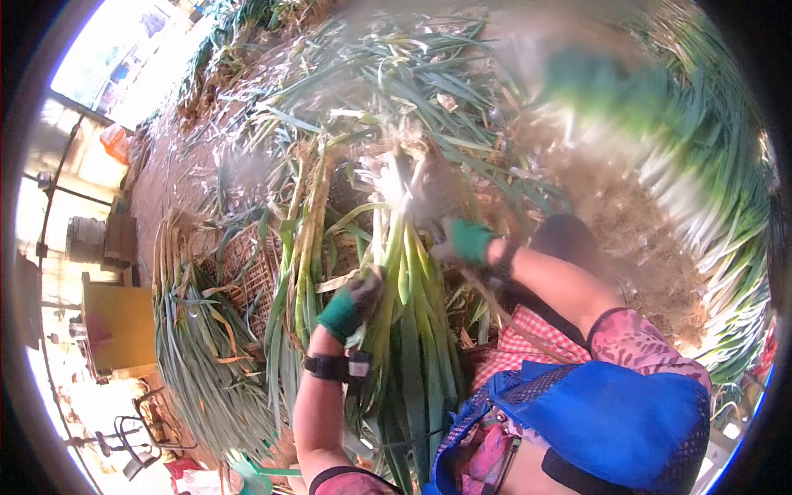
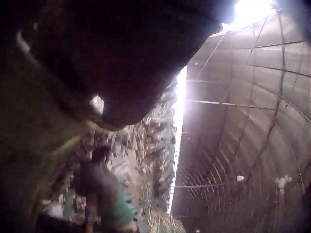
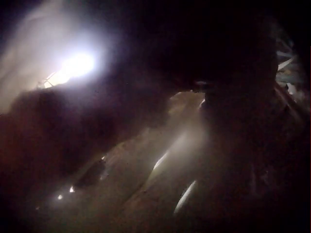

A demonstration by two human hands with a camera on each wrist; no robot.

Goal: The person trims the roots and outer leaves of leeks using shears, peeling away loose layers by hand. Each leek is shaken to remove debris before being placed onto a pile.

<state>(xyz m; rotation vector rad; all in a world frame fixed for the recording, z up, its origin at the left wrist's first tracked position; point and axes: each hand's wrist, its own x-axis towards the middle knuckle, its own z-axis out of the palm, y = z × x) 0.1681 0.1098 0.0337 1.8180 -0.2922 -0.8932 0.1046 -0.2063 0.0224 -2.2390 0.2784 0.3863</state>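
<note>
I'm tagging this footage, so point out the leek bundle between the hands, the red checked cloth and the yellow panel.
Leek bundle (image 1: 421, 326): head view, on its green leaves.
Red checked cloth (image 1: 546, 330): head view, on its upper part.
Yellow panel (image 1: 130, 326): head view, middle of its face.

Daylight's blowing out the head view's left side in here, upper-right stalks (image 1: 606, 107) look smeary, wrist views mostly murky.

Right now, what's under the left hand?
The left hand grips leeks; pale stalks show ahead of it and green leaves alongside it. The part within its grip is covered, and the leeks hide whatever is directly beneath them.
</note>
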